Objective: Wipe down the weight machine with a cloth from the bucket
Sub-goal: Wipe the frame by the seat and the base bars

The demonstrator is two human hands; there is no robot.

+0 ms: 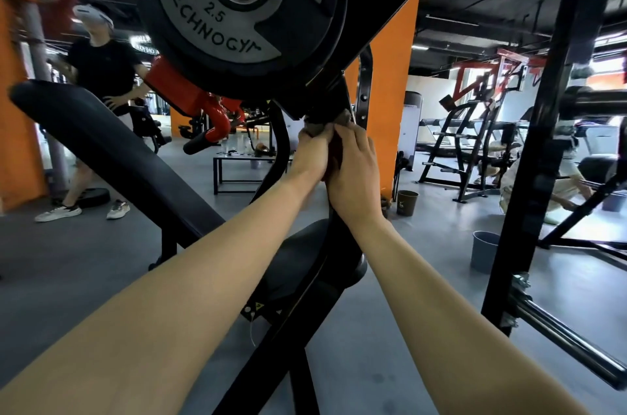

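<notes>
A black weight machine frame (295,323) rises through the middle of the view, with a 2.5 weight plate (237,7) on its bar overhead. A brown-grey cloth (324,124) is wrapped round the frame just under the plate. My left hand (314,151) grips the cloth from the left. My right hand (353,156) lies against the frame beside it, fingertips on the cloth; the red-brown patch under its palm I cannot make out. A grey bucket (483,251) stands on the floor at the right.
A padded black bench (112,150) slopes down at the left. A person in black (101,99) stands behind it. A brown bin (406,202) sits by an orange pillar (390,92). A black upright (549,143) with a steel peg (570,343) stands right; another person (543,177) crouches beyond.
</notes>
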